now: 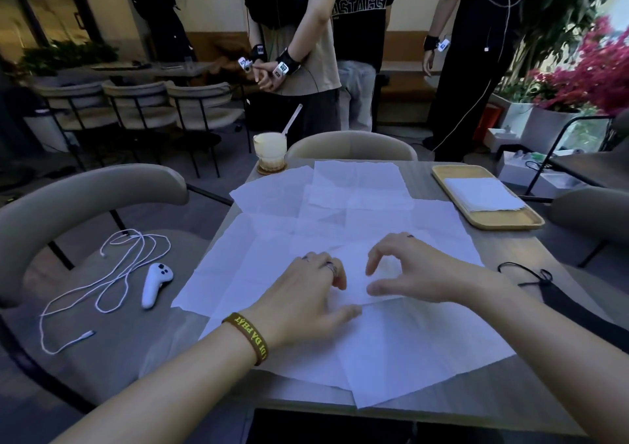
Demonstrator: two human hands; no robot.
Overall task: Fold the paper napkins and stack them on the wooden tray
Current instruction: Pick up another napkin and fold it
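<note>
Several unfolded white paper napkins lie spread and overlapping across the table. A smaller folded napkin lies on top of them between my hands. My left hand rests on its left edge, fingers spread and thumb near the front corner. My right hand hovers over its right side with fingers arched and thumb touching the front edge. At the far right stands the wooden tray with a stack of folded napkins on it.
A glass with a creamy drink and straw stands on a coaster at the table's far left corner. A black mask with cord lies at the right. The left chair holds a white controller and cable. People stand beyond the table.
</note>
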